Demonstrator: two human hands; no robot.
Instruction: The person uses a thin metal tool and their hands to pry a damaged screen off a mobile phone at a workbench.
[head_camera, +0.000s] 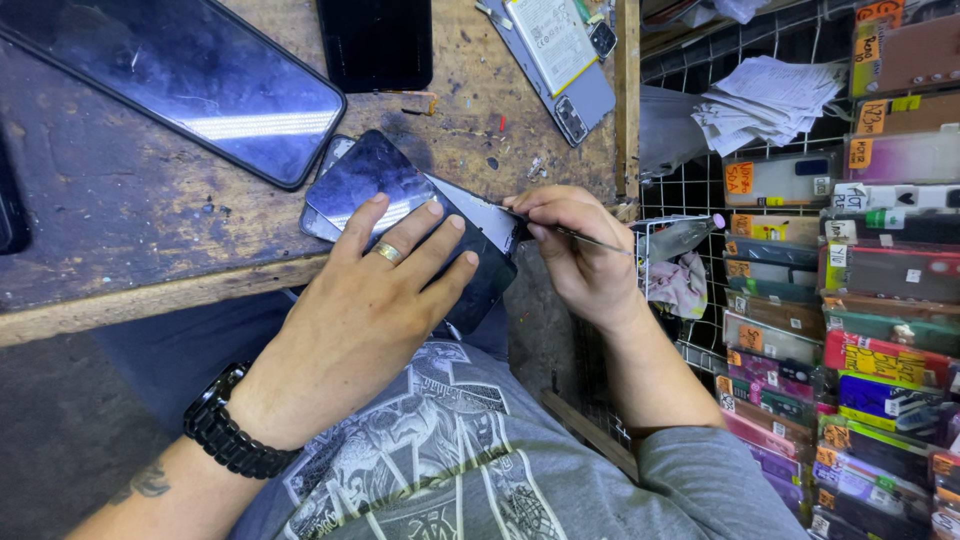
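Head view, looking down onto a worn wooden workbench (120, 200) and your lap.

Item: your left hand (370, 290), centre of the frame, fingers spread flat, pressing down on a dark phone (375, 175) whose lower end overhangs the bench edge. It grips nothing; a ring sits on one finger, a black watch (232, 425) on the wrist.

Item: your right hand (575, 245), just right of centre, fingers pinched closed around a thin metal tool (590, 238). The tool's tip meets the right edge of the phone, where the glass appears lifted from the body.

Item: large dark phone (180, 75), upper left of the frame, lying flat, well apart from your hands.

Item: opened phone with its battery exposed (555, 55), top centre.

Item: stack of papers (765, 100), upper right.

Item: rack of packaged phone cases (860, 300), right side of the frame, beside your right forearm.
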